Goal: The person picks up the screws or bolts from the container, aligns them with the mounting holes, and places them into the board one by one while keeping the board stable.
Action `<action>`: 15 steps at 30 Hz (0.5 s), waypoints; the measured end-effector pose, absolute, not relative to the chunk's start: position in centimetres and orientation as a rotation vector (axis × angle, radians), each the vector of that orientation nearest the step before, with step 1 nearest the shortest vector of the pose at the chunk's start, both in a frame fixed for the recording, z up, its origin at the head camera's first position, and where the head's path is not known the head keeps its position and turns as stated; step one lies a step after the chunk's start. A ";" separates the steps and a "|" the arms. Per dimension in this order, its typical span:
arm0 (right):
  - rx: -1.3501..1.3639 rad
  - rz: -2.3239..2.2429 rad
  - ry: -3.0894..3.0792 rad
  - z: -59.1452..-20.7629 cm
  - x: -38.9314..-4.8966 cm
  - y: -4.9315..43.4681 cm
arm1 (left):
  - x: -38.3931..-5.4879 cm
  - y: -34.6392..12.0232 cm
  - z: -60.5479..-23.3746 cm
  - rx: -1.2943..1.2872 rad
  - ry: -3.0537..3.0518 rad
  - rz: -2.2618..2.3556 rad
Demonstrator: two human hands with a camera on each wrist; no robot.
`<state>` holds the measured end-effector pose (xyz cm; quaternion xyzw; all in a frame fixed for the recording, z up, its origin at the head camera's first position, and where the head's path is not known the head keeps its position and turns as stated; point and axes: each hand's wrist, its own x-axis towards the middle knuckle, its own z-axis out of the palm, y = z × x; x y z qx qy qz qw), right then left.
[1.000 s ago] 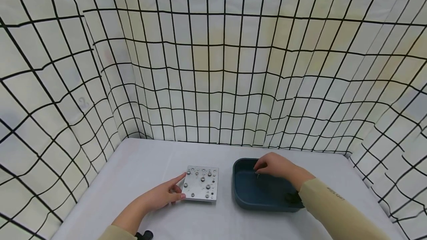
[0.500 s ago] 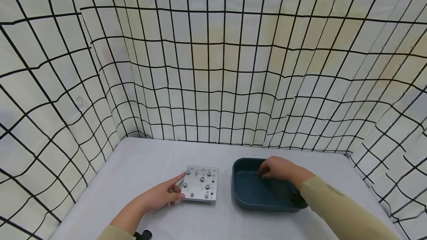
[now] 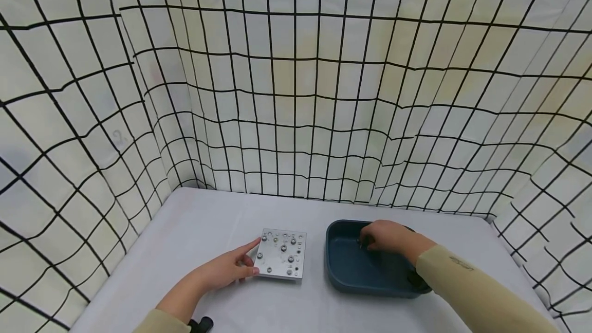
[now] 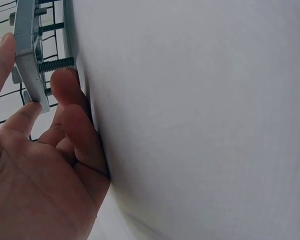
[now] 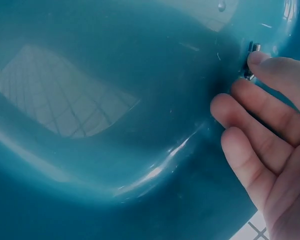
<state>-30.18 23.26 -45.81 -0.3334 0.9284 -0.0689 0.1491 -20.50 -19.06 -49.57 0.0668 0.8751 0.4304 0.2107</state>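
My left hand grips the left side of a square silver metal plate, which has several bolts and holes. Its index finger and thumb are at the two left corners. In the left wrist view, threaded bolt ends stick out below the plate, and curled fingers lie under it by the white cloth. My right hand is inside a dark blue tray. In the right wrist view, its thumb pinches a small metal screw; the other side of the grip is partly hidden.
A white cloth covers the table. Black netting over white sheeting stands at the back and both sides. The tray lies right of the plate, with a gap between them. Dark straps show at the wrists, the left one near the bottom edge.
My right hand has turned and shifted slightly right and lower inside the tray, with the small screw at its fingertips. The left hand and plate stay together; the head view has shifted a little.
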 end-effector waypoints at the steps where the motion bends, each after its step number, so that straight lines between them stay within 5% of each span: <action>1: -0.960 -0.195 2.671 -45.8 -30.1 23.2 | -20.5 -19.1 -49.6 0.184 2.432 1.196; 15: -0.893 -0.101 2.644 -46.2 -30.2 22.7 | -20.5 -19.0 -49.8 0.156 2.442 1.190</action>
